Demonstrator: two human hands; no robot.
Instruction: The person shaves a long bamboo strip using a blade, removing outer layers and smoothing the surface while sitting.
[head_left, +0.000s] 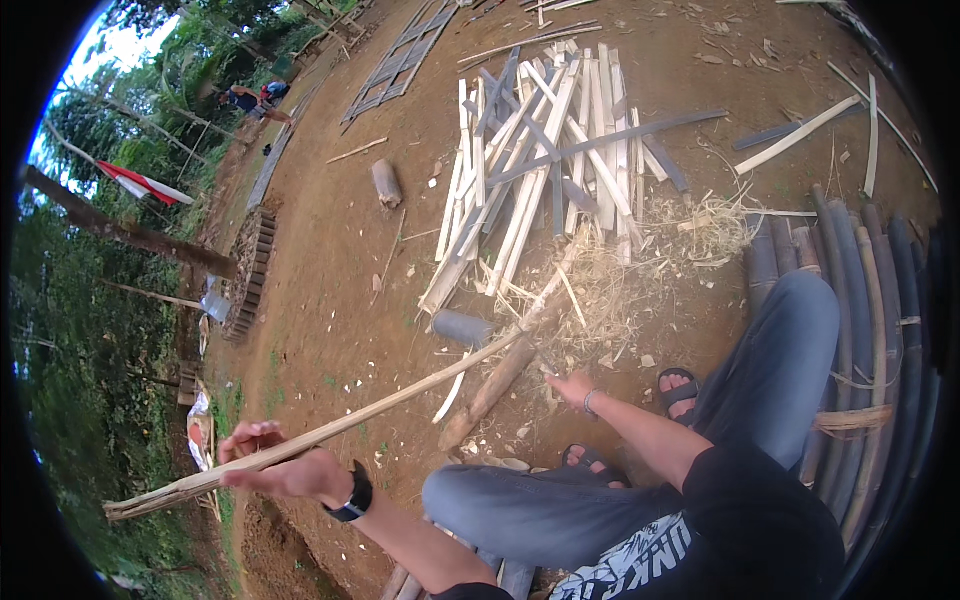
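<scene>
Left hand [300, 474]: we loosely hold a long pale bamboo strip [390, 402]
Right hand [574, 388]: we cannot tell (too small)
Strip step: apparently steadying
Next move: probably needs firmer support

Lettering [662, 558]: located on the front of the wearer's black shirt [770, 530], at five o'clock from the centre of view. Type: large block capitals, pale against the dark fabric, set at a slant. Legibility: partial; individual capitals can be distinguished. The print runs toward seven o'clock, where the lower picture edge limits reading.
</scene>
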